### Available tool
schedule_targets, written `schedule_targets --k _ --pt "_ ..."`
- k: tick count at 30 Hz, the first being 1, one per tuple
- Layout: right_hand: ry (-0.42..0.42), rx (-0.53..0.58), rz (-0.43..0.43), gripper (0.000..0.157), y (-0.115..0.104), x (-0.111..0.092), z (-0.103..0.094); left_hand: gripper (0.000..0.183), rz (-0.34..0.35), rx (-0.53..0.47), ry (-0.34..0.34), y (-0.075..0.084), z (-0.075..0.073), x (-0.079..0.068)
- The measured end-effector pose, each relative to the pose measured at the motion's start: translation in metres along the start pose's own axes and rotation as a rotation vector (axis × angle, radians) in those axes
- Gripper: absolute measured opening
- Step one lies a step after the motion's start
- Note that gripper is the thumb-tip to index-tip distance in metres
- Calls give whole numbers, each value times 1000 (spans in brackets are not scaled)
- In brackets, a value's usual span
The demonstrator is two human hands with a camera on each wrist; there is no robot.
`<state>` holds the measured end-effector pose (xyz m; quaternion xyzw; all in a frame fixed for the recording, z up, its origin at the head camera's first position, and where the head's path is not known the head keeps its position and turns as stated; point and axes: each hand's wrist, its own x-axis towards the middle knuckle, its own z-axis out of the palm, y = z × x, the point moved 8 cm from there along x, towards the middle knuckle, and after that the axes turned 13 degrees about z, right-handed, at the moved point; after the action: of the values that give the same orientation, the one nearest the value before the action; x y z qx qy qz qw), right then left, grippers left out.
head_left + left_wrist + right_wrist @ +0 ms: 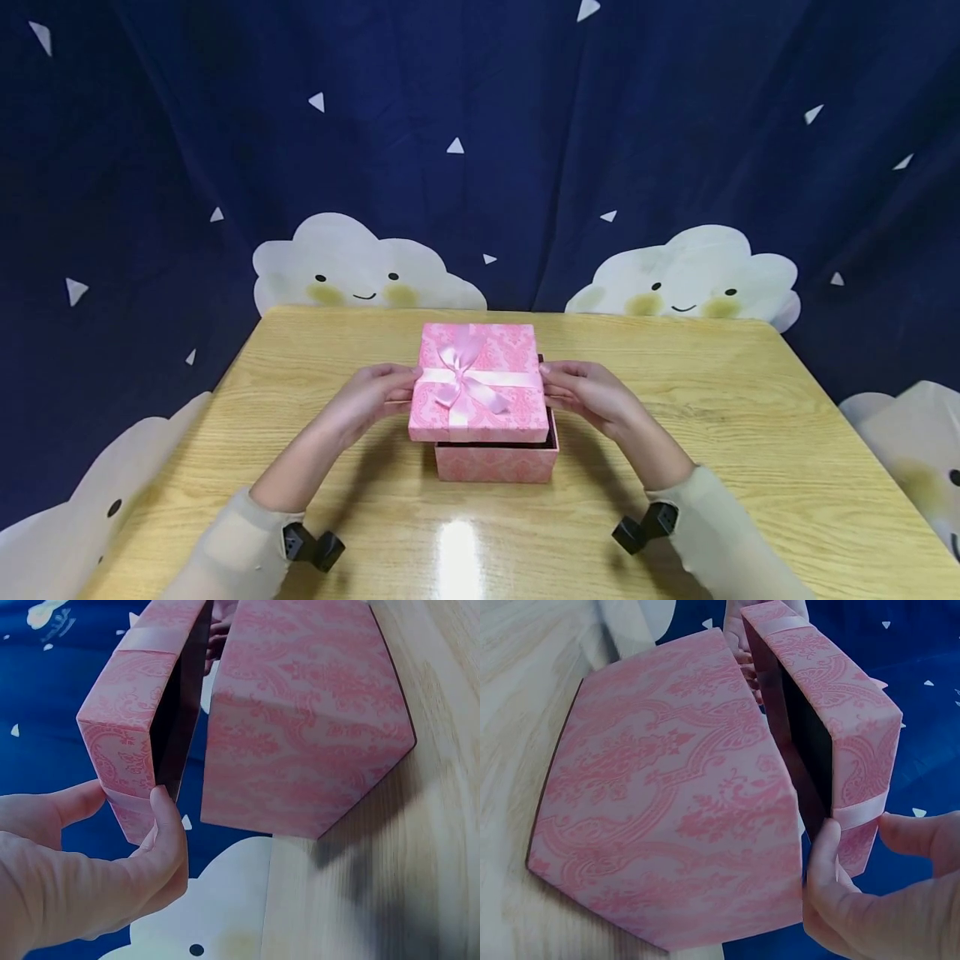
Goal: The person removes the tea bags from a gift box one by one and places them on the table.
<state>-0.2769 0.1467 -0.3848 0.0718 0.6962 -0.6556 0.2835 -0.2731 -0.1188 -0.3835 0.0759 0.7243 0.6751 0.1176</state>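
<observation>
1. Pale sleeves (228, 546), nearest, end short of the hands.
2. Dark blue curtain (480, 192) hangs beyond the hands.
3. Wooden desk (697, 417) spreads beneath them.
4. Pink patterned box (496, 464) stands on it, below and between the hands.
5. Matching lid (498, 354) hovers just above the box, between the hands.
6. Left hand (372, 394) and right hand (588, 392) each pinch one side of the lid.
7. Pink bow (461, 379) tops it, nearer the left.

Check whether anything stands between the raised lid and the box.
No object shows in the gap above the box. Only the fingers of the left hand and right hand, gripping the lid at its sides, reach its lower edge.
</observation>
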Motion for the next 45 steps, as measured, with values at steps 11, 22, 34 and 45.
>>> schedule_targets --k 11,22,34,45 --pt "-22 5 11 50 -10 6 13 54 4 28 4 3 -14 -5" --pt "-45 -17 52 45 -34 24 54 60 -3 79 23 6 -54 -17" --pt "-135 9 124 43 -49 39 92 64 16 99 -4 9 -99 -19" --pt "-148 13 198 42 -46 57 128 68 -2 86 28 -4 -133 -27"
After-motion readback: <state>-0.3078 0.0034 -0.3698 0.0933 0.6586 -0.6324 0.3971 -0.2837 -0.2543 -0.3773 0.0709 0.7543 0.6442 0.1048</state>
